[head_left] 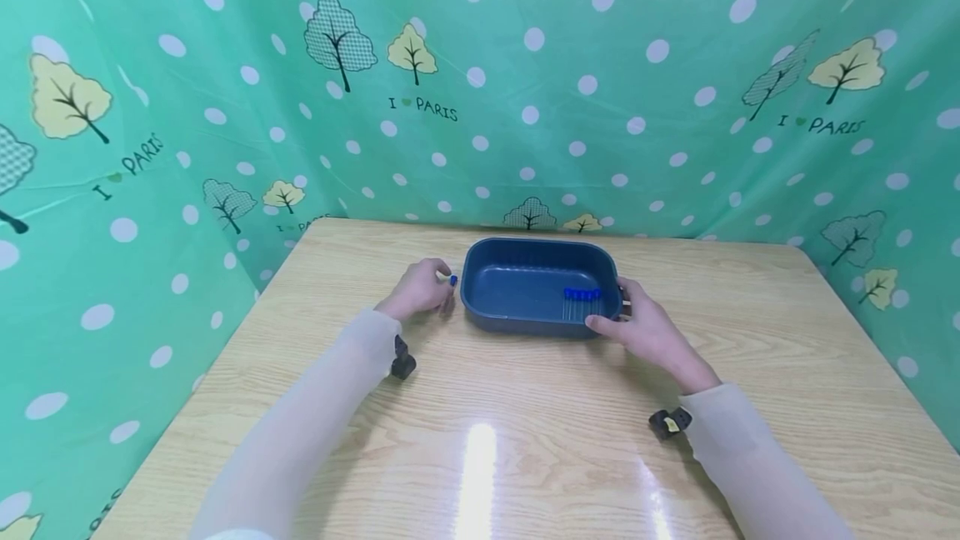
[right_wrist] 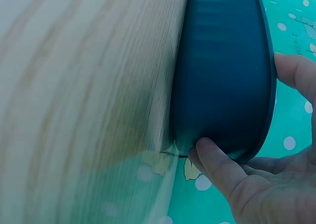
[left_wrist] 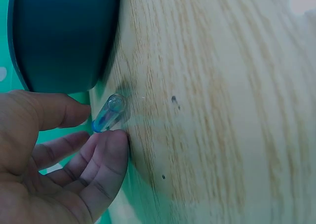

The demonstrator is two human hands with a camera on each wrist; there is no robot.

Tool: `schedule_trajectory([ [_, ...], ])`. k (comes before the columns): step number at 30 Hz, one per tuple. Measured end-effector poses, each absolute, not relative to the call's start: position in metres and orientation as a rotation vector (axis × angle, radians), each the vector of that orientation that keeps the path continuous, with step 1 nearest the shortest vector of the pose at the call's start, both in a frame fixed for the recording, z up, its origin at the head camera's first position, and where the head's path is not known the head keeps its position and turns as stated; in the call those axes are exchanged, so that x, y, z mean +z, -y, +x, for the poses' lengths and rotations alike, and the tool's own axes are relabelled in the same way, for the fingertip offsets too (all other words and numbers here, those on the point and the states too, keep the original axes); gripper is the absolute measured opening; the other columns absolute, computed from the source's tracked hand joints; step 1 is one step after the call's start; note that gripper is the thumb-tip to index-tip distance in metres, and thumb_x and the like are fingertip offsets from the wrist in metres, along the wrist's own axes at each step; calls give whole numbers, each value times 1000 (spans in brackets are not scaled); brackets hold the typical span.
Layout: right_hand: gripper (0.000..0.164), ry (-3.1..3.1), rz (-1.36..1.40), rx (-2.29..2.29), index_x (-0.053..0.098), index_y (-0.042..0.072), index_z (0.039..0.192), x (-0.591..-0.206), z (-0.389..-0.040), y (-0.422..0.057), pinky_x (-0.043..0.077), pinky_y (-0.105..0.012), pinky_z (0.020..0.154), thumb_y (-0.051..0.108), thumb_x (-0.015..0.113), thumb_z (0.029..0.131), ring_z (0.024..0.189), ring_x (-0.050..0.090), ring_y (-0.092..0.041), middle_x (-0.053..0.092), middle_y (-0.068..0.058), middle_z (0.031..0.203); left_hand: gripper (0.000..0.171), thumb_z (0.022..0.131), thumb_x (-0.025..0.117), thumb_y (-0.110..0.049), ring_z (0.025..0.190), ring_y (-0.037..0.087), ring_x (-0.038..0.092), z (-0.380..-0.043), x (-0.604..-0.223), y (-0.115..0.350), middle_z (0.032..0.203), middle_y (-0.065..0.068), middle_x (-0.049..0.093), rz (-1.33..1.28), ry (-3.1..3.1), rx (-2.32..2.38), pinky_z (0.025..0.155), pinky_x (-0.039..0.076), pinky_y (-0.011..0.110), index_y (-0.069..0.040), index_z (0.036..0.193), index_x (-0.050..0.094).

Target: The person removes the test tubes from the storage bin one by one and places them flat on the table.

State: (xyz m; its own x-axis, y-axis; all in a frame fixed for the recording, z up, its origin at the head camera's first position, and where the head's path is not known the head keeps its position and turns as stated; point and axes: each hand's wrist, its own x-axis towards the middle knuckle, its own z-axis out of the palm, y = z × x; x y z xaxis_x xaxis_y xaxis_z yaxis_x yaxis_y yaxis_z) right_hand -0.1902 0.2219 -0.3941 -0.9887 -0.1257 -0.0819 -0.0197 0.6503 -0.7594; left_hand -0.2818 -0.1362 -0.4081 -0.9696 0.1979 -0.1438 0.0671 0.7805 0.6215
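Note:
A dark blue rectangular basin with rounded corners stands on the wooden table. Inside, at its right end, several clear test tubes with blue caps lie side by side in a row. Just left of the basin, my left hand holds one more test tube between thumb and fingers. That tube is tilted, its clear rounded end close to the table and its blue cap at the fingertips. My right hand grips the basin's right end, thumb at the front rim and fingers against the outer wall.
The light wood-grain table spreads around the basin. A green dotted cloth printed with trees hangs behind the table and along both sides. Small black devices sit at both wrists.

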Motion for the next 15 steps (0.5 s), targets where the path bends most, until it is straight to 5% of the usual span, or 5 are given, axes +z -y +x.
schedule_trajectory([
  [15, 92, -2739, -120, -1250, 17, 4, 150, -394, -190, -222, 39, -59, 97, 43, 69, 85, 126, 41, -45, 31, -25, 147, 39, 88, 65, -17, 76, 19, 61, -270, -406, 143, 91, 9, 65, 259, -2819, 950, 66, 50, 31, -3, 124, 57],
])
